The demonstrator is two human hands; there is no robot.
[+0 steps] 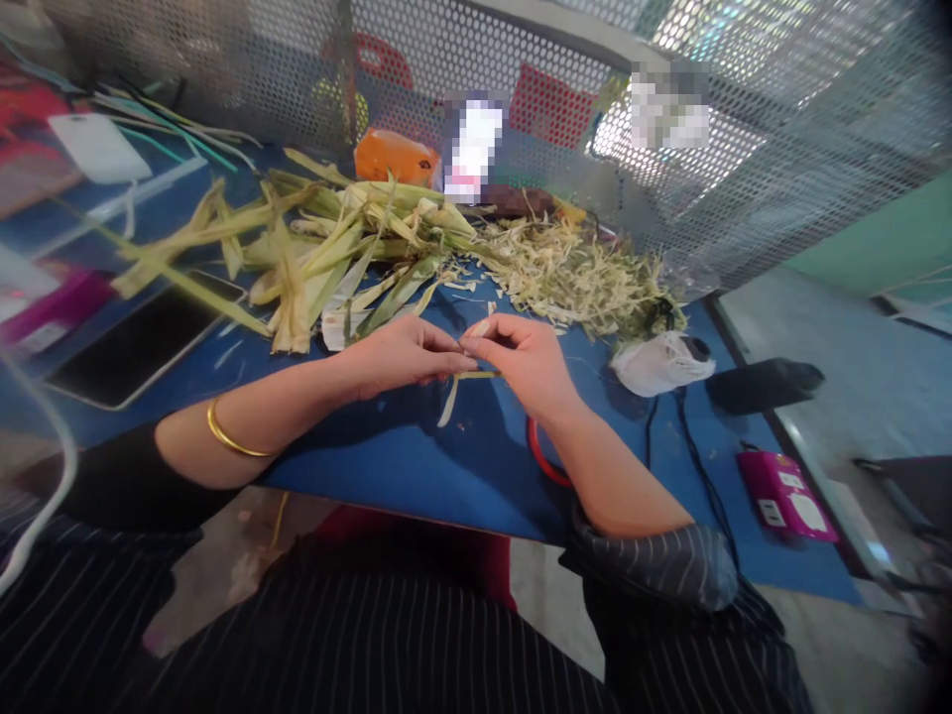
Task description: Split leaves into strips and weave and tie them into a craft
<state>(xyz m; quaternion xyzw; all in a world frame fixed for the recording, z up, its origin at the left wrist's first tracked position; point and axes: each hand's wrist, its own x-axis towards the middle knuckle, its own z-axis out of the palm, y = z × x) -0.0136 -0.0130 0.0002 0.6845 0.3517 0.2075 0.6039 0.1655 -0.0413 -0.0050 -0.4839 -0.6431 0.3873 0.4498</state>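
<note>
My left hand (406,355) and my right hand (532,359) meet above the blue table (431,456), fingertips pinched together. Between them is a thin pale strip of what looks like corn husk (448,405); one end hangs below my left fingers, and a narrow yellowish length runs toward my right palm. A small pale piece also shows at my right fingertips. Just beyond my hands lies a heap of long dry husks (297,258), with a pile of fine shreds (580,273) to its right. Under my right forearm a red loop (542,456) is partly hidden.
A dark phone or tablet (145,342) lies on the left. On the right are a white plastic-wrapped roll (661,364), a black cylindrical object (766,387), dark cables and a magenta box (788,493). An orange packet (394,159) sits before the perforated metal screen (290,99).
</note>
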